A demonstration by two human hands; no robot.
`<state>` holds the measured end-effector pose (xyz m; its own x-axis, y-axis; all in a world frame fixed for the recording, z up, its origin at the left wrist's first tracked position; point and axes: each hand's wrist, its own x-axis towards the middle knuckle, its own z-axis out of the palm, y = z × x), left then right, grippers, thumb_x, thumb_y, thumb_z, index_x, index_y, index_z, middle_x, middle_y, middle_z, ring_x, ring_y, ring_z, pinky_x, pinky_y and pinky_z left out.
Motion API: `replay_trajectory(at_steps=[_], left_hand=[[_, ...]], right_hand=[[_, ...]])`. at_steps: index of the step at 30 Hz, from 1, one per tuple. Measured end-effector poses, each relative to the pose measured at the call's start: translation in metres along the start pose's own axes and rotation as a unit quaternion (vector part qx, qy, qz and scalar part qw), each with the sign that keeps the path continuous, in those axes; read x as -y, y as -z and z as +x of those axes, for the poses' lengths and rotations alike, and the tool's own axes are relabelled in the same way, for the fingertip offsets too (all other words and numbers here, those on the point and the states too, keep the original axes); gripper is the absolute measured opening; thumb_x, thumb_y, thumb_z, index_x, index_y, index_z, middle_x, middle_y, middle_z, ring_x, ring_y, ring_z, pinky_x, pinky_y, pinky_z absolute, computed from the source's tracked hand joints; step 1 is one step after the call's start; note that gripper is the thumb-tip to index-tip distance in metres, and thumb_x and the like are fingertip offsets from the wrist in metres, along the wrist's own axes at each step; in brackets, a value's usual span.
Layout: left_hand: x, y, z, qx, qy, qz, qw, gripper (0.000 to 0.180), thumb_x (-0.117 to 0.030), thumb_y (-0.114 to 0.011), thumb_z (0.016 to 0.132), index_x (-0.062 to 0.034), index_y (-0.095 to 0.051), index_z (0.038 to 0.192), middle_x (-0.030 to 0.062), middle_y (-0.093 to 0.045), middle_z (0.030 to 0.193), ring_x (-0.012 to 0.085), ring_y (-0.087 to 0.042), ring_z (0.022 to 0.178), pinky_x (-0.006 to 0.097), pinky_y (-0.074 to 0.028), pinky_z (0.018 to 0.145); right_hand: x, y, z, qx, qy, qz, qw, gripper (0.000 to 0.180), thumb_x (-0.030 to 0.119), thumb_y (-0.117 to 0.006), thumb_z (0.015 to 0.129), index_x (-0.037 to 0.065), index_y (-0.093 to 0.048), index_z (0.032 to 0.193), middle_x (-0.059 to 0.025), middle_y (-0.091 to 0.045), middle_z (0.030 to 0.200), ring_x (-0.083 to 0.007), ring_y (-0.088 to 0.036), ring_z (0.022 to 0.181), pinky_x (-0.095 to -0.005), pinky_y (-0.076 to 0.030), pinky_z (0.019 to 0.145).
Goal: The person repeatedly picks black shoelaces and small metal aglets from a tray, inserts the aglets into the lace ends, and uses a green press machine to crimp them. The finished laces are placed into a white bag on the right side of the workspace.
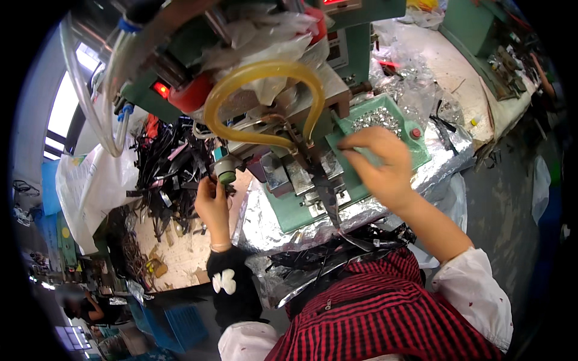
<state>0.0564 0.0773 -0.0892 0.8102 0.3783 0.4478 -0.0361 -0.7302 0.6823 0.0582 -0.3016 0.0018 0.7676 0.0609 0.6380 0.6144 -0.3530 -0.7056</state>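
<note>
My left hand (212, 210) is beside a green push button (226, 171), at the edge of a heap of black strips (165, 174). Its fingers are curled, and what they hold, if anything, is hidden among the dark strips. Over the near edge of a green tray of small shiny metal pieces (379, 119) is my right hand (382, 165). Thumb and forefinger are drawn close, pointing toward the press; anything between them is too small to make out. A black strip (326, 192) lies across the metal tooling (298, 174) of the green press, its end hanging toward me.
A yellow hose (265, 67) loops in front of the press head. Crinkled foil (256, 225) covers the bench around the green base. More black strips (337, 249) lie near my lap. Plastic bags (409, 84) are at the back right. Another person (90, 310) is far left.
</note>
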Motion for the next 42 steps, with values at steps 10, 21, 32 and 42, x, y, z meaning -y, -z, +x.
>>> replay_trajectory(at_steps=[10, 21, 32, 42], left_hand=[[-0.189, 0.044, -0.026, -0.032, -0.262, -0.346, 0.900, 0.009, -0.002, -0.058, 0.099, 0.0053, -0.063, 0.103, 0.0213, -0.072, 0.096, 0.0259, -0.071, 0.088, 0.033, -0.055, 0.087], [-0.214, 0.003, -0.065, 0.074, -0.496, -0.078, 0.861, 0.015, 0.001, -0.078, 0.078, -0.0027, -0.070, 0.090, 0.0145, -0.074, 0.090, 0.0204, -0.068, 0.065, 0.028, -0.051, 0.055], [-0.195, -0.024, -0.066, 0.051, -0.560, -0.069, 0.824, 0.038, -0.005, -0.087, 0.071, -0.0052, -0.069, 0.104, 0.0177, -0.073, 0.107, 0.0159, -0.055, 0.052, 0.028, -0.038, 0.044], [-0.193, -0.013, -0.092, 0.088, -0.405, -0.114, 0.903, 0.044, -0.004, -0.083, 0.067, -0.0013, -0.073, 0.109, 0.0184, -0.074, 0.113, 0.0222, -0.072, 0.078, 0.028, -0.055, 0.063]], right_hand=[[0.020, -0.038, -0.003, -0.036, -0.216, 0.256, 0.942, 0.048, -0.001, -0.072, 0.084, -0.001, -0.055, 0.129, -0.0085, -0.069, 0.108, -0.0114, -0.065, 0.097, -0.0279, -0.049, 0.090], [0.027, 0.002, 0.000, 0.112, -0.171, 0.222, 0.953, 0.068, 0.005, -0.071, 0.083, 0.005, -0.045, 0.146, -0.0124, -0.057, 0.141, -0.0247, -0.056, 0.129, -0.0391, -0.044, 0.108], [-0.093, 0.060, -0.029, -0.139, -0.197, -0.042, 0.970, 0.041, 0.003, -0.063, 0.089, 0.008, -0.062, 0.130, -0.0123, -0.069, 0.116, -0.0212, -0.067, 0.103, -0.0360, -0.051, 0.091], [-0.085, 0.036, -0.051, 0.033, -0.145, -0.359, 0.921, 0.013, 0.012, -0.076, 0.073, 0.005, -0.067, 0.078, -0.0133, -0.063, 0.086, -0.0347, -0.062, 0.089, -0.0456, -0.050, 0.079]])
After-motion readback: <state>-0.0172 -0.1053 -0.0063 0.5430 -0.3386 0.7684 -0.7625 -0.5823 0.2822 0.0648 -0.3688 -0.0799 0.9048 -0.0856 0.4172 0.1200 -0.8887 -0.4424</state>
